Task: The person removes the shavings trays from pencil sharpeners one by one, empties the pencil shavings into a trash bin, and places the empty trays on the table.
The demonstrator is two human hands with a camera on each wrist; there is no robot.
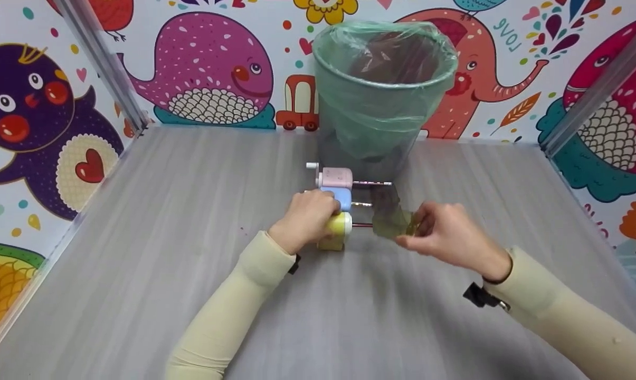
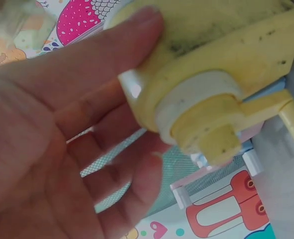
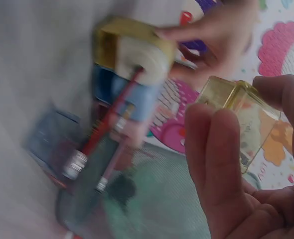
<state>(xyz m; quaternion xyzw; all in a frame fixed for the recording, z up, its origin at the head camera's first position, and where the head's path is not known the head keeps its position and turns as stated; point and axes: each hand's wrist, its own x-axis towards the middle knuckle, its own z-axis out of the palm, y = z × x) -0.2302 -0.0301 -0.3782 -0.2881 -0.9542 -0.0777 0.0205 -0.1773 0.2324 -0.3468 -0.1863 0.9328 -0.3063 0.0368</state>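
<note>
My left hand [image 1: 307, 219] grips the yellow crank pencil sharpener [image 1: 332, 241], thumb on its body, as the left wrist view shows. A red pencil [image 3: 105, 124] sticks out of that sharpener's white front. Beside it, farther back, stand a blue sharpener [image 1: 342, 197] and a pink sharpener [image 1: 338, 177], each with a pencil in it. My right hand [image 1: 449, 232] pinches a see-through yellow shavings drawer [image 3: 251, 122] between thumb and fingers, off to the right of the red pencil. On the table near the pencils lies a see-through bluish drawer [image 3: 52, 134].
A mesh waste bin [image 1: 325, 105] lined with a green plastic bag [image 1: 386, 116] stands at the back, right behind the sharpeners. Printed cartoon walls [image 1: 212, 68] enclose the grey table [image 1: 180, 211] at the back and sides.
</note>
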